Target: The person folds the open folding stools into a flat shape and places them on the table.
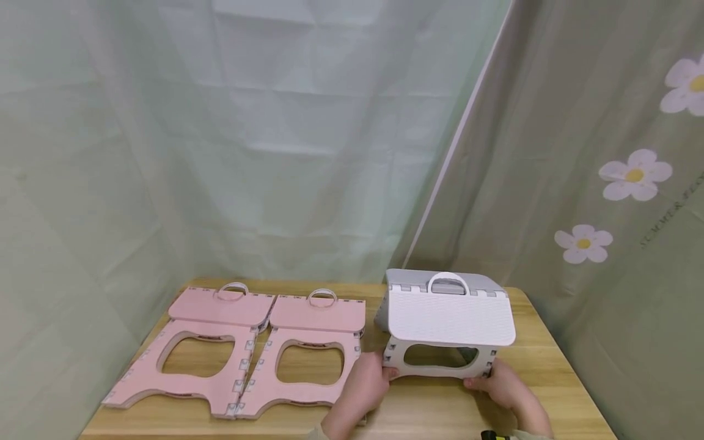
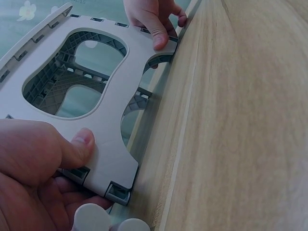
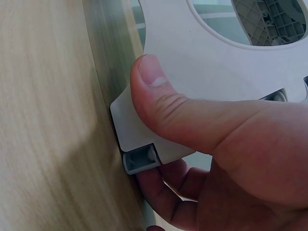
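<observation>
A white and grey folding stool (image 1: 448,319) stands partly unfolded at the right of the table. Its two top panels slope down from a ridge that carries a white loop handle (image 1: 448,275). My left hand (image 1: 364,384) grips the left edge of the near leg panel. In the left wrist view, the thumb of my left hand (image 2: 43,154) lies on the white face and the fingers reach behind. Low on the opposite edge, my right hand (image 3: 226,130) holds the panel, thumb in front and fingers curled underneath. Much of the far leg panel is hidden.
Two pink folding stools (image 1: 220,311) (image 1: 317,315) lie folded flat, side by side, left of the white one. They rest on a wooden table (image 1: 550,373). Pale green curtains (image 1: 275,153) hang behind the table, and a flowered one (image 1: 621,330) on the right.
</observation>
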`<control>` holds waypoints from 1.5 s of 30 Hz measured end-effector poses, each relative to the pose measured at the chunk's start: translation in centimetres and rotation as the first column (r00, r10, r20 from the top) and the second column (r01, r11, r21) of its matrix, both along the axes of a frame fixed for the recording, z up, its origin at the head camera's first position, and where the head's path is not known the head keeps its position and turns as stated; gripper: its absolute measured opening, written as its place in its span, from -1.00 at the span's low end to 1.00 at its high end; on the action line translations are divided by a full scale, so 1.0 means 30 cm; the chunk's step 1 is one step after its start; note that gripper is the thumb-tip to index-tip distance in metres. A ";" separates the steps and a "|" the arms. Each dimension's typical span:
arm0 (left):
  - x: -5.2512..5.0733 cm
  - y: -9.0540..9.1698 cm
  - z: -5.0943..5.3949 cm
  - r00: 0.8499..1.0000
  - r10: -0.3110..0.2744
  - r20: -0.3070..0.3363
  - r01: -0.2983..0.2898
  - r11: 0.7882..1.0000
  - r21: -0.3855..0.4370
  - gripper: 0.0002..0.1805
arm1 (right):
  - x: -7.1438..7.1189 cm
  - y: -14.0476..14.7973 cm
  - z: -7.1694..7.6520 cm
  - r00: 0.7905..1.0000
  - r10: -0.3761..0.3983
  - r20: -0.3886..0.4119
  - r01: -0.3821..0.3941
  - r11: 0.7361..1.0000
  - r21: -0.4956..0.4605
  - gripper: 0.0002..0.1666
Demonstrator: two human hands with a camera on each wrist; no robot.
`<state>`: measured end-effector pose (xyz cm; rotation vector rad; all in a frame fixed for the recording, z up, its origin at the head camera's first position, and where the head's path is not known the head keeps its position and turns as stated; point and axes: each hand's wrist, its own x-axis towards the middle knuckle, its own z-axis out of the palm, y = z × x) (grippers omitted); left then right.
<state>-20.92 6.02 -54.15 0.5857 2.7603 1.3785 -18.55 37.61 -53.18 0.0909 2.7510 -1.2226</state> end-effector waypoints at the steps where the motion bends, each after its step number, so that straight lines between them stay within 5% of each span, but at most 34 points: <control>1: 0.001 -0.001 0.001 1.000 0.003 0.001 -0.003 1.000 0.001 -0.80 | 0.000 0.001 -0.002 1.000 0.000 -0.001 0.000 1.000 -0.002 -0.43; 16: -0.002 0.000 -0.013 1.000 0.006 0.006 -0.006 1.000 0.005 -0.81 | 0.005 0.011 -0.009 0.998 0.051 -0.032 -0.051 0.999 -0.002 -0.48; 38: 0.003 -0.008 -0.024 1.000 0.017 -0.015 -0.017 0.999 -0.028 -0.78 | 0.009 -0.008 -0.011 0.999 0.026 -0.040 -0.025 0.999 0.019 -0.55; 45: -0.007 -0.007 -0.025 1.000 -0.003 -0.012 0.003 1.000 -0.007 -0.79 | 0.000 -0.005 -0.009 1.000 0.008 -0.020 -0.008 1.000 0.001 -0.43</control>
